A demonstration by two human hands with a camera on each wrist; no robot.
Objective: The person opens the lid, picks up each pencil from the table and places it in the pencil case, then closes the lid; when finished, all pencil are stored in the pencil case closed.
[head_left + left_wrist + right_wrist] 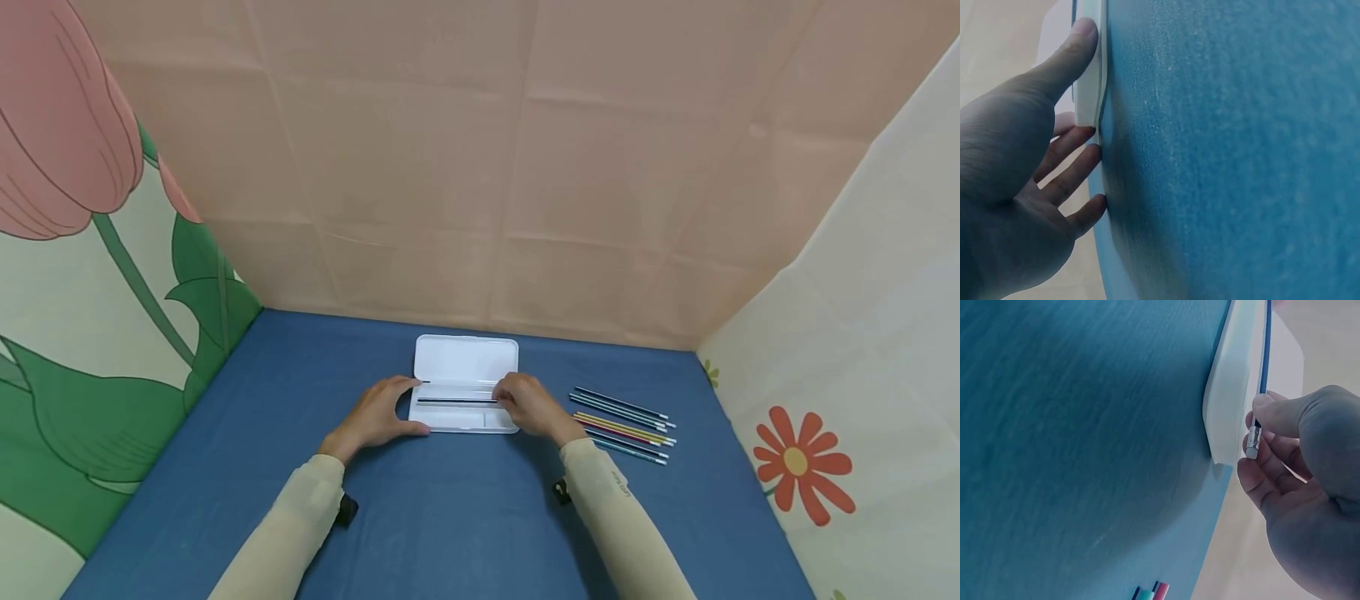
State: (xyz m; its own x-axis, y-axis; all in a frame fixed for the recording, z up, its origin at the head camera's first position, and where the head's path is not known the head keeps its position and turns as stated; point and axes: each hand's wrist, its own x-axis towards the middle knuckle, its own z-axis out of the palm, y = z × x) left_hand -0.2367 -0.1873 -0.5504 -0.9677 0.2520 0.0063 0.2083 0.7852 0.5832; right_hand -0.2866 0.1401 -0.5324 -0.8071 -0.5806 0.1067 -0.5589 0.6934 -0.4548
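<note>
A white pencil case (pixel 465 358) lies with its lid raised on the blue cloth. My left hand (pixel 381 412) holds its left end, thumb on the front edge and index finger by the hinge side. In the left wrist view, the thumb (pixel 1075 53) presses on the white case wall (pixel 1092 81). My right hand (pixel 534 407) pinches a dark blue pencil (pixel 457 401) near its eraser end, over the case's tray. The right wrist view shows the pencil's white eraser and silver band (pixel 1252 442) between the fingers.
To the right of the case, several pencils (pixel 622 425) lie side by side in a loose group, dark, teal, yellow and red. A beige cloth wall (pixel 480 208) rises behind the table, with printed flower sheets at both sides.
</note>
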